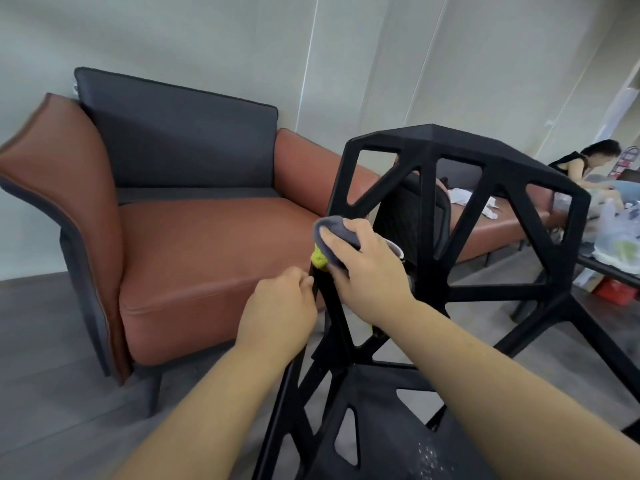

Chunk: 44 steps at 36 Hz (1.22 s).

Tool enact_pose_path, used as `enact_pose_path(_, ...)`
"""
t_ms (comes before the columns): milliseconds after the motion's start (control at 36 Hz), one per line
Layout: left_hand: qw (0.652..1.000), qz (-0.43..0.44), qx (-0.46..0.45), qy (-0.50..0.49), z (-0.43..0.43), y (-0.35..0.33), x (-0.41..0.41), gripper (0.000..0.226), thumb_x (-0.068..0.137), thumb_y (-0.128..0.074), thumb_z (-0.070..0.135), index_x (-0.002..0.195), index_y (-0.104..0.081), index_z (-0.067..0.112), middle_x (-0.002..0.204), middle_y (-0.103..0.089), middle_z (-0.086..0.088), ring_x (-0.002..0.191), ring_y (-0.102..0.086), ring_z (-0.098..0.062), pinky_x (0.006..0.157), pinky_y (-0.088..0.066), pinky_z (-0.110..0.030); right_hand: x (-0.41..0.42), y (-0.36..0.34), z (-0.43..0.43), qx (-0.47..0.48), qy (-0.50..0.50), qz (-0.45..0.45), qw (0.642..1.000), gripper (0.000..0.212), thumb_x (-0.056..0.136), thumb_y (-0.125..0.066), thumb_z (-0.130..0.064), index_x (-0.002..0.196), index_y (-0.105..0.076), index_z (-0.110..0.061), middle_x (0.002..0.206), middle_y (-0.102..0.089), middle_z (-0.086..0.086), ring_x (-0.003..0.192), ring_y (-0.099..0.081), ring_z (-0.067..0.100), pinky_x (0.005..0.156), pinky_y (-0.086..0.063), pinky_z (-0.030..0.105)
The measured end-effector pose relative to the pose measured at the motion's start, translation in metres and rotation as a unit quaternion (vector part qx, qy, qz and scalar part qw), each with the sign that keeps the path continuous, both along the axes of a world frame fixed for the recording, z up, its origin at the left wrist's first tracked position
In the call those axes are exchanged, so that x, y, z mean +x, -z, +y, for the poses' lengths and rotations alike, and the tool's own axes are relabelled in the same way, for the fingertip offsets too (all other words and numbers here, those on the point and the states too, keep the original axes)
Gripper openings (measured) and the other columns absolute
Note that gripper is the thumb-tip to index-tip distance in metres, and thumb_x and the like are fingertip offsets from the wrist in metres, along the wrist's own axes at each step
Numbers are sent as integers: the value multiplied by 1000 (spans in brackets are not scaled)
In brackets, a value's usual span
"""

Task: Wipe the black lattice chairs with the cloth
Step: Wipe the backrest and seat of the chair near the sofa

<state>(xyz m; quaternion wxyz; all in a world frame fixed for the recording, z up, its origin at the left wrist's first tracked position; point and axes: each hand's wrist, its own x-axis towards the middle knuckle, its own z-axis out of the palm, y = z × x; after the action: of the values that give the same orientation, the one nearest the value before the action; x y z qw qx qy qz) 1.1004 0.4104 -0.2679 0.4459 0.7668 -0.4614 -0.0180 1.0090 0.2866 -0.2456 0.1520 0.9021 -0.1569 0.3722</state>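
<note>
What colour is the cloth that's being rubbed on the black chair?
Grey, with a yellow-green patch at its lower edge: the cloth shows best in the head view.

Cloth (332, 237) partly hidden under right hand (367, 268).

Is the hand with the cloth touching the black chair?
Touching. Head view: the right hand presses the grey cloth against the black lattice chair's left bar.

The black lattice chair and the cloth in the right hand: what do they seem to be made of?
The black lattice chair looks like moulded plastic or coated metal with a matte finish: its struts are angular and one-piece, with little shine. The cloth looks like soft grey microfibre with a yellow-green part, since it folds thickly under the right hand.
</note>
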Motion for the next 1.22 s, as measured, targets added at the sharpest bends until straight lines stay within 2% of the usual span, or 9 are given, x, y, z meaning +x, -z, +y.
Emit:
enact_pose_path(194,998,63,-12,19,6,10,1,28,97,-37,30,83,-61,25,79,-66,5,65,-59,-13,56,-47,-31,-35,80,8,101,58,48,992,48,85,-56,-26,130,-42,-20,115,-49,17,82,-57,36,51,-52,43)
enact_pose_path(361,995,92,-28,26,10,7,-4,27,97,-38,27,87,-63,26,79,-68,9,68,-62,-10,64,-53,-33,-76,132,7,144,110,123,976,49,78,-70,-19,123,-53,-19,110,-48,11,68,-55,31,38,-46,36)
enact_pose_path(500,996,77,-31,24,8,8,-5,26,97,-38,27,92,-64,25,79,-68,9,69,-61,-8,61,-49,-28,-53,98,15,172,87,44,980,44,89,-55,-25,132,-50,-15,118,-47,13,87,-56,34,60,-53,43)
enact_pose_path(722,1000,-17,-25,0,4,7,-5,23,99,-41,26,94,-60,15,67,-57,0,57,-51,-13,49,-36,-25,8,36,14,113,36,-82,990,43,88,-45,-17,130,-50,-9,115,-48,21,84,-55,36,63,-54,46)
enact_pose_path(917,996,-75,39,-8,1,-3,-11,19,99,-36,18,91,-50,9,74,-49,-1,66,-47,-21,54,-31,-30,-41,100,6,163,115,35,979,54,78,-60,-15,130,-42,-17,111,-50,19,73,-55,37,48,-49,40)
enact_pose_path(972,995,-90,47,-15,1,-5,-14,14,97,-38,12,85,-45,11,74,-43,2,67,-42,-18,51,-27,-27,-61,118,1,172,152,83,970,56,73,-69,-17,125,-51,-20,112,-51,15,68,-56,34,42,-45,35)
enact_pose_path(1056,981,-192,27,-29,-3,-1,-16,15,85,-48,-2,94,-51,9,95,-46,-6,85,-40,-23,68,-34,-26,-74,121,-3,135,174,118,968,57,63,-81,-19,117,-63,-20,110,-55,12,64,-57,29,37,-36,28)
enact_pose_path(1167,948,-318,5,-33,-19,2,-24,26,64,-68,-4,89,-63,0,96,-53,-15,86,-40,-30,64,-39,-38,-73,89,-9,176,158,-2,972,47,83,-64,-17,128,-53,-14,119,-49,16,78,-56,35,52,-50,36)
enact_pose_path(1222,932,-360,25,-13,-28,-1,-30,24,70,-53,4,90,-64,1,94,-56,-14,85,-50,-34,67,-44,-39,-76,73,-19,164,170,-49,970,47,85,-58,-17,130,-50,-10,122,-48,20,81,-55,37,57,-50,39)
